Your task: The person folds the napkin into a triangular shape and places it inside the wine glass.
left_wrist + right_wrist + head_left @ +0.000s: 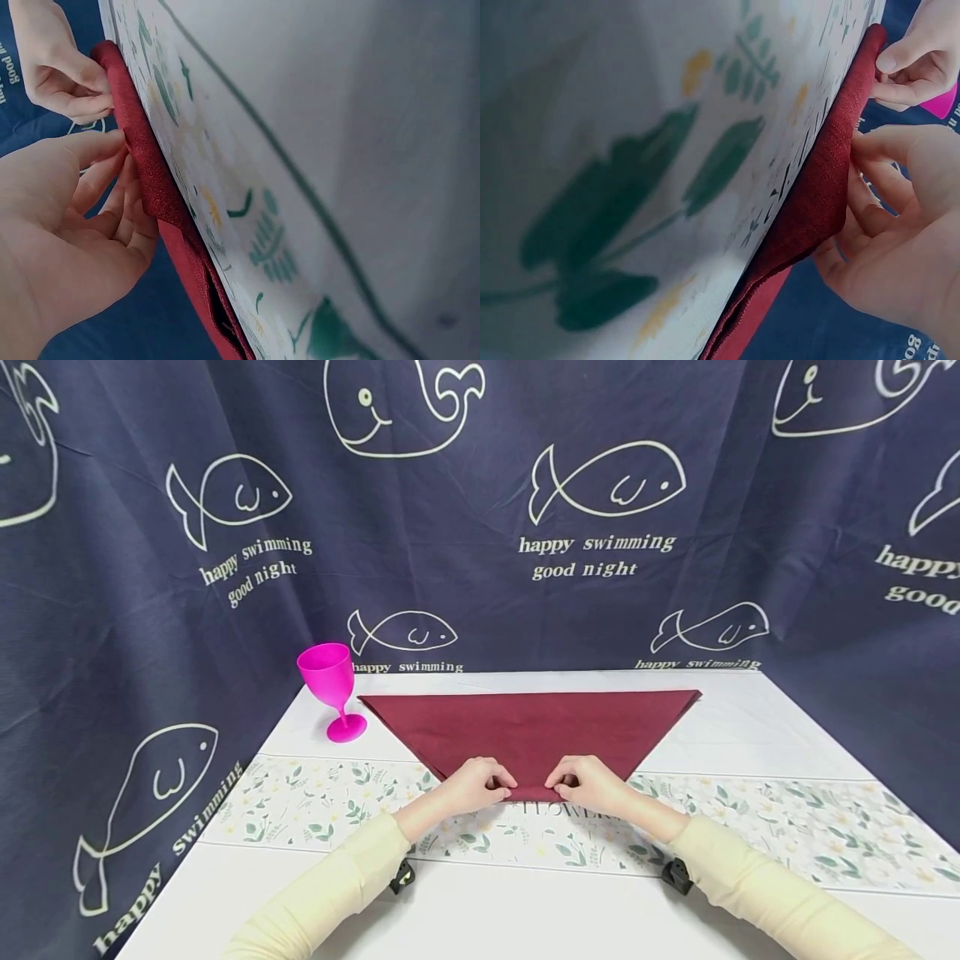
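Observation:
A dark red cloth napkin (532,727) lies on the table, its long straight edge at the far side and its sides narrowing toward me to a short folded near edge. My left hand (472,785) pinches the left part of that near edge between thumb and fingers. At the right part, my right hand (592,783) pinches the same edge, a small gap away from the left. In the left wrist view the folded edge (154,169) looks thick and rolled. Layers of the cloth (810,217) show at the side in the right wrist view.
A bright pink goblet (327,675) stands upright at the back left, near the napkin's far left corner. The white table (525,910) carries a floral printed band (315,802) under my hands. Dark blue curtains (480,552) with fish drawings hang behind and at both sides.

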Available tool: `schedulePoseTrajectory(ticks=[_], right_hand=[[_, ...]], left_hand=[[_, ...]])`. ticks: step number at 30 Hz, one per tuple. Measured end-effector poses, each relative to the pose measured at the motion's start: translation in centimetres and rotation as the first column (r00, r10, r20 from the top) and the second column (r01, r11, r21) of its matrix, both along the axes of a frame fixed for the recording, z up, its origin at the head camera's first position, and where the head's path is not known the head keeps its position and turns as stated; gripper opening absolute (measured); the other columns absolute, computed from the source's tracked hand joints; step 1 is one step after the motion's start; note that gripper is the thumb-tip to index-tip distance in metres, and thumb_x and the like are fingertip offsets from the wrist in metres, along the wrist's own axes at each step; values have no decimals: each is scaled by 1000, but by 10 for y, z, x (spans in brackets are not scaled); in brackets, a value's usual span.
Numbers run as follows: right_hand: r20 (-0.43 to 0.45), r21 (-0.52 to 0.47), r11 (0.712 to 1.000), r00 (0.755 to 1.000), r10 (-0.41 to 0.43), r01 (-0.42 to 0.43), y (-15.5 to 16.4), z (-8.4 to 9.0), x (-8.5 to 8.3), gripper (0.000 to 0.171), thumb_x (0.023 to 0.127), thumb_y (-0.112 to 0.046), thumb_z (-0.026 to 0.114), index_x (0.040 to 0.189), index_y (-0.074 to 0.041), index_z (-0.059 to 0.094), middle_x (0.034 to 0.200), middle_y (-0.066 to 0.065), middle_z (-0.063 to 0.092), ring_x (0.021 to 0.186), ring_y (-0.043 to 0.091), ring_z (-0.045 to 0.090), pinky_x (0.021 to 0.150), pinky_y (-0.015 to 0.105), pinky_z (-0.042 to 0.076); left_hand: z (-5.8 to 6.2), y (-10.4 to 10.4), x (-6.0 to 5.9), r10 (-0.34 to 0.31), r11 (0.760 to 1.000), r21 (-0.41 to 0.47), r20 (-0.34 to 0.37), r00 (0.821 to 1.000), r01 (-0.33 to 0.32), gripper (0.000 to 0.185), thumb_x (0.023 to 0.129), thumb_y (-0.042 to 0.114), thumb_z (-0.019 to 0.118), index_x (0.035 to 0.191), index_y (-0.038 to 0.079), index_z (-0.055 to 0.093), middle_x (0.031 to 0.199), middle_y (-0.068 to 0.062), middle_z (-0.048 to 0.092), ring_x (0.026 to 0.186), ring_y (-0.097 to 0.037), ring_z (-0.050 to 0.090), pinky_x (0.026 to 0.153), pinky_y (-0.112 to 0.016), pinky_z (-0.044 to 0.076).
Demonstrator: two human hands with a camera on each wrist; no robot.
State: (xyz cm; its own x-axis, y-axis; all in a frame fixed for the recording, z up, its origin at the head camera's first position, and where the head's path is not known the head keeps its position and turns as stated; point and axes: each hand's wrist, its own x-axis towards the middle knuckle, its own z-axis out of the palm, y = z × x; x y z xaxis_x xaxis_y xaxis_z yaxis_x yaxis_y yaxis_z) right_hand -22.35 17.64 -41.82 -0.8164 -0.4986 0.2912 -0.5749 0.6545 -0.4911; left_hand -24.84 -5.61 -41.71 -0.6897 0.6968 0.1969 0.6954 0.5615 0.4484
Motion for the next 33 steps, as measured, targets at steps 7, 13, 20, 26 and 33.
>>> schedulePoseTrajectory(ticks=[7, 13, 20, 26, 33], right_hand=[[19, 3, 1000, 999, 30, -30, 0, 2, 1, 16, 72, -21, 70, 84, -11, 67, 77, 0, 61, 69, 13, 55, 63, 26, 47], [53, 37, 999, 999, 13, -15, 2, -1, -2, 19, 69, -18, 73, 86, -15, 66, 80, -4, 60, 74, 13, 55, 67, 26, 47], [48, 47, 999, 999, 19, -21, 2, -1, -2, 19, 70, -16, 72, 87, -14, 65, 81, -4, 60, 74, 12, 55, 67, 26, 47], [1, 78, 997, 1000, 11, -12, 1, 1, -2, 17, 73, -18, 70, 89, -13, 66, 82, -4, 60, 74, 10, 54, 66, 24, 46], [-48, 120, 993, 999, -14, 19, 1, 1, 1, 18, 75, -20, 67, 92, -15, 67, 86, -5, 62, 80, 13, 53, 71, 29, 40]], left_hand=[[0, -1, 1, 9, 999, -41, 36, 999, -8, 22, 75, 21, 68, 96, 16, 67, 86, 4, 60, 81, -12, 47, 71, -19, 37], [0, -3, 1, -4, 999, -36, 28, 1000, 5, 24, 74, 14, 68, 98, 13, 65, 87, 3, 59, 82, -13, 46, 71, -19, 38], [0, -1, 0, 30, 996, -81, -2, 1000, -30, 20, 76, 15, 65, 96, 17, 66, 86, 6, 59, 80, -9, 49, 72, -19, 40], [-3, 0, -3, 49, 997, -66, -29, 998, -51, 17, 79, 16, 63, 96, 17, 66, 88, 6, 63, 77, -6, 52, 71, -19, 41], [-3, -1, -3, 78, 996, -47, -9, 997, -79, 16, 82, 15, 59, 96, 17, 66, 91, 5, 65, 85, -7, 58, 74, -20, 45]])
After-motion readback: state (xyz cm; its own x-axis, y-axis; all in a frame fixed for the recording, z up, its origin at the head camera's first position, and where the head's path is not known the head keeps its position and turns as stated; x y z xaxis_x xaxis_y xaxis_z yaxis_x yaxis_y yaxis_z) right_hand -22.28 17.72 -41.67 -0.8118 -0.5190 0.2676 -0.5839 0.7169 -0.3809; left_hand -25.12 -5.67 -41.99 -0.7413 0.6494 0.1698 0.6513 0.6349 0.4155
